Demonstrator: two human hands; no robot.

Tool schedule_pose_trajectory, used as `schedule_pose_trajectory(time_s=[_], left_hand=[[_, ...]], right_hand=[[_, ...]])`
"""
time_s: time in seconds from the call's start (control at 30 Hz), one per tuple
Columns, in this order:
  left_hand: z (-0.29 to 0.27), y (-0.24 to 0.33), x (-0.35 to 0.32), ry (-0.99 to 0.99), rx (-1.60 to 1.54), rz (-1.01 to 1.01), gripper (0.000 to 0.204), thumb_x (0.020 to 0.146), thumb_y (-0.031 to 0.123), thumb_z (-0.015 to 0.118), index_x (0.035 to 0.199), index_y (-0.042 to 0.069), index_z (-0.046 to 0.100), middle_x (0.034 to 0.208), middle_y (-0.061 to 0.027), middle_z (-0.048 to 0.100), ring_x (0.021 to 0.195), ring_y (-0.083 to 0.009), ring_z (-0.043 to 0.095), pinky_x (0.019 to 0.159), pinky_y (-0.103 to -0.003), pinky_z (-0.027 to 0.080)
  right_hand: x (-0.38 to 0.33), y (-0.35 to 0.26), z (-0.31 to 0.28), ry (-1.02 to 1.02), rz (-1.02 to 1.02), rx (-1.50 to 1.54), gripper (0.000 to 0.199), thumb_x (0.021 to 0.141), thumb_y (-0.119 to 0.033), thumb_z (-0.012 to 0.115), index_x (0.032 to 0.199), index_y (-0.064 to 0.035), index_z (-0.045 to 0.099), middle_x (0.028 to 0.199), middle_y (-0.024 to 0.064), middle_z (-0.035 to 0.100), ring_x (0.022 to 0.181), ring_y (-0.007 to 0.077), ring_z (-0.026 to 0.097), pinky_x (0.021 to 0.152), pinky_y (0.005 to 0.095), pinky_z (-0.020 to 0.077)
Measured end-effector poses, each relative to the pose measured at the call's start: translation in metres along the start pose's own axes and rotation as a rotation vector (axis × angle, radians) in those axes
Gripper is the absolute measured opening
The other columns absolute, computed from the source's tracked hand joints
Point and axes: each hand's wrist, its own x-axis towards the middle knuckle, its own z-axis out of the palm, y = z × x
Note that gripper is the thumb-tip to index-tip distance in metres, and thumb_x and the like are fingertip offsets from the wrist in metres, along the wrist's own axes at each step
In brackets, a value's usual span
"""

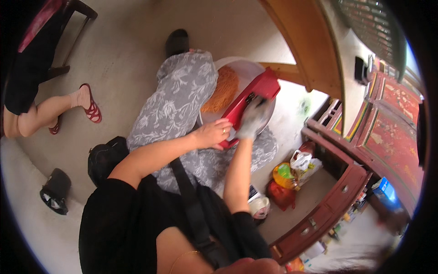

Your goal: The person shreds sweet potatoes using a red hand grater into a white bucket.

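The person's left hand [212, 134] is clasped on the near end of one red grater [237, 108], which slants away from that grip across one pale tub [244, 75]. Just right of the grip, the gloved right hand [252, 119] is at the slot, blurred; whether it pinches anything cannot be told. Beyond the grip, one heap of orange shreds [223, 91] lies in the tub. Grating seems in hand; another stroke would call for a steady frame and fingertips clear of the slot. Far left of the grip are two red sandals [93, 107].
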Motion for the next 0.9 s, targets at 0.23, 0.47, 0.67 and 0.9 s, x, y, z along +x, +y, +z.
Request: schedule_pose_trajectory(time_s=[0.23,0.47,0.67,0.9], left_hand=[[-0.002,0.002,-0.003,0.006,0.055,0.005,0.055,0.061,0.044,0.074,0.093,0.002,0.057,0.107,-0.0094,0.055,0.118,-0.0257,0.046,0.107,-0.040,0.033],[0.000,0.005,-0.002,-0.023,0.045,0.001,0.058,0.059,0.045,0.075,0.094,0.002,0.058,0.107,-0.0094,0.054,0.118,-0.0262,0.045,0.107,-0.039,0.031],[-0.007,0.003,0.001,-0.021,0.097,-0.002,0.058,0.061,0.044,0.076,0.097,0.002,0.057,0.108,-0.0100,0.055,0.120,-0.0260,0.044,0.108,-0.038,0.029],[-0.004,0.002,-0.002,-0.001,0.088,0.016,0.055,0.062,0.046,0.073,0.091,0.003,0.055,0.105,-0.0093,0.055,0.117,-0.0266,0.046,0.106,-0.040,0.033]], right_hand=[[-0.017,-0.003,-0.013,-0.030,-0.061,0.001,0.034,0.097,-0.032,0.041,0.103,-0.0009,0.053,0.083,0.0266,0.064,0.075,0.0410,0.063,0.067,0.0479,0.0484],[-0.025,-0.011,-0.025,-0.151,0.148,0.053,0.033,0.096,-0.031,0.044,0.102,-0.0002,0.054,0.078,0.0268,0.063,0.072,0.0438,0.061,0.062,0.0497,0.0470],[-0.027,0.004,-0.012,-0.023,0.062,0.203,0.038,0.095,-0.037,0.046,0.099,-0.0010,0.057,0.079,0.0251,0.064,0.072,0.0380,0.063,0.066,0.0467,0.0487],[-0.012,0.018,-0.002,-0.062,-0.102,0.061,0.033,0.095,-0.034,0.045,0.106,-0.0055,0.057,0.082,0.0255,0.063,0.074,0.0387,0.063,0.065,0.0460,0.0491]])
